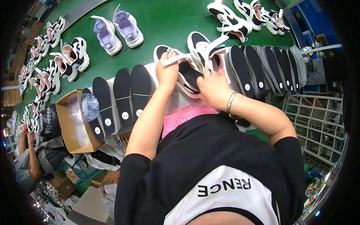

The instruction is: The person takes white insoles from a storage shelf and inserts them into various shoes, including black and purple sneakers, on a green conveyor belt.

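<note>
In front of me a black and white sneaker with pink lining (182, 83) lies on the work surface, its opening toward me. My left hand (167, 72) is closed around its side, by the raised white strap (176, 59). A black insole (190, 75) shows inside the shoe. The bent fingers of my right hand (214, 86) pinch the insole's edge at the shoe opening; the fingertips are partly hidden. Just beyond the right hand rests a second matching sneaker (197, 40) with its strap sticking up.
Stacks of black insoles stand to the left (123, 93) and right (245, 69). A cardboard box (67, 123) with clear plastic is at left. Lilac sneakers (127, 28) and more black and white ones (228, 18) sit on the green table (157, 18). Another person's arms (33, 157) show far left.
</note>
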Available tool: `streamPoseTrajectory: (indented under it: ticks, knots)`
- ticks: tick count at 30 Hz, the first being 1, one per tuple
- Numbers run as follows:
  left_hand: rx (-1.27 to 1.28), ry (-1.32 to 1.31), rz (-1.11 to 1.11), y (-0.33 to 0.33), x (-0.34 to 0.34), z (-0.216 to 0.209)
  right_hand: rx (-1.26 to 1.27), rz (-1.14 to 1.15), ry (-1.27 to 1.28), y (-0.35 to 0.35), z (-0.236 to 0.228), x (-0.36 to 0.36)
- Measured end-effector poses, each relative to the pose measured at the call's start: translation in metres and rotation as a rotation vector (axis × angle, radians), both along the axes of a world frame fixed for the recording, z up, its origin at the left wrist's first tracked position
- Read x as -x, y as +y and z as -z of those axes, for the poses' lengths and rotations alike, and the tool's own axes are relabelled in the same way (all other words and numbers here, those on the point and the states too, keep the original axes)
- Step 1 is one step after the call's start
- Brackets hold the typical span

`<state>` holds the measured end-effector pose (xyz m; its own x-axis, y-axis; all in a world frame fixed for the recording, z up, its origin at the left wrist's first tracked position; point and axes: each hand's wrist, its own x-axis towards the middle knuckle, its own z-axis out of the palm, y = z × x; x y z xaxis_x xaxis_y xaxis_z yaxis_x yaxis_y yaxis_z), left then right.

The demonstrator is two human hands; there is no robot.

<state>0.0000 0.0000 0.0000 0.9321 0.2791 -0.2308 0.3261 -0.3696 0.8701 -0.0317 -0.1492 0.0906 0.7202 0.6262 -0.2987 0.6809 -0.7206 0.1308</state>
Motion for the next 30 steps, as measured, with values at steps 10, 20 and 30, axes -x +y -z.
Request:
streamPoseTrajectory:
  ticks: [10, 20, 30]
  knots:
    - [0.254, -0.287, 0.025, -0.002, 0.008, 0.031, -0.186, -0.18, 0.12, 0.016, 0.033, -0.018]
    - [0.177, -0.263, -0.039, -0.007, 0.024, 0.009, -0.18, -0.037, 0.263, 0.03, 0.063, -0.039]
    - [0.142, -0.262, -0.013, -0.008, 0.017, 0.021, 0.283, -0.335, 0.559, 0.047, 0.077, -0.066]
